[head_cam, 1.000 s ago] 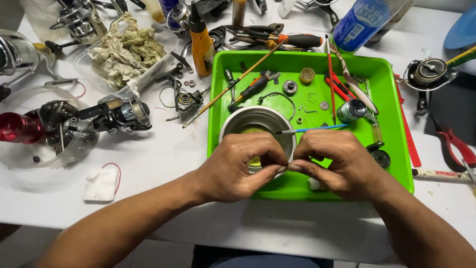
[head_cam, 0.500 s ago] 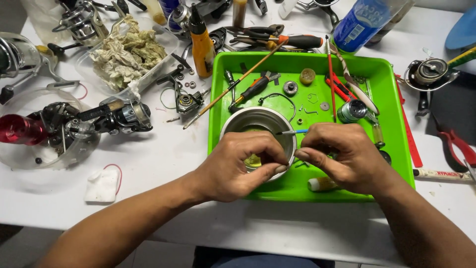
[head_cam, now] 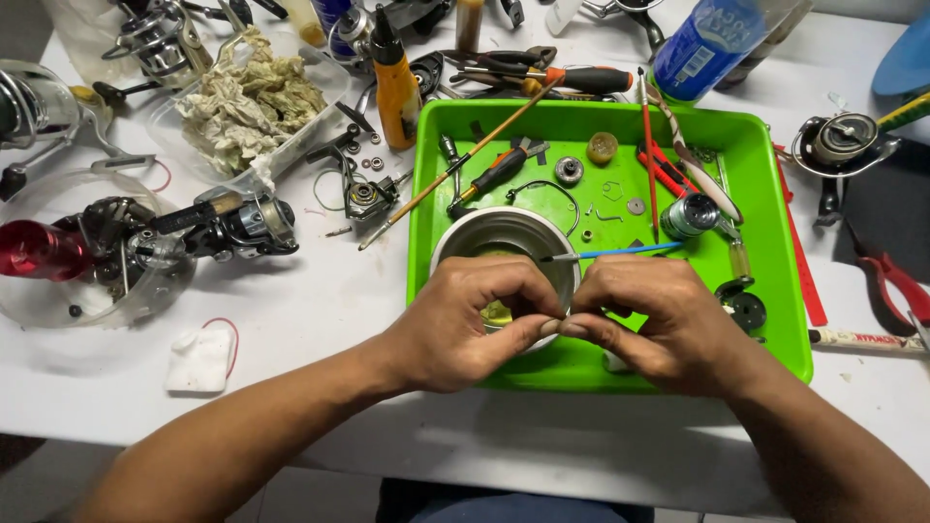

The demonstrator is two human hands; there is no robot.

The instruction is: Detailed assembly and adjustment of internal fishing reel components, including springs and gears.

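Both hands meet over the near edge of a glossy green plastic tray (head_cam: 765, 155), fingertips pressed together. The left hand (head_cam: 465, 320) curls its fingers inward and pinches a small part against the thumb, right where it touches the right hand (head_cam: 659, 320); the part itself is too small and too hidden to make out. The right hand grips a thin blue-handled tool (head_cam: 620, 252), a slim stick that pokes out leftward over the rim of a round, brushed steel bowl (head_cam: 465, 242). That bowl sits in the tray's near left corner, just behind the left knuckles, with something yellowish in its bottom. Farther back in the tray lie a black-handled screwdriver (head_cam: 499, 172), a bent loop of wire (head_cam: 547, 189), a small silver spool (head_cam: 690, 215), a flat washer (head_cam: 635, 205) and red-handled tools (head_cam: 664, 169). A long wooden stick (head_cam: 455, 169) leans across the tray's left wall. On the white tabletop to the left stand an orange squeeze bottle (head_cam: 397, 92) with a black nozzle, a clear tub of crumpled, stained rags (head_cam: 247, 97), and a dark fishing reel (head_cam: 228, 225) beside a red metallic spool (head_cam: 39, 250). A blue bottle (head_cam: 707, 44) stands behind the tray.
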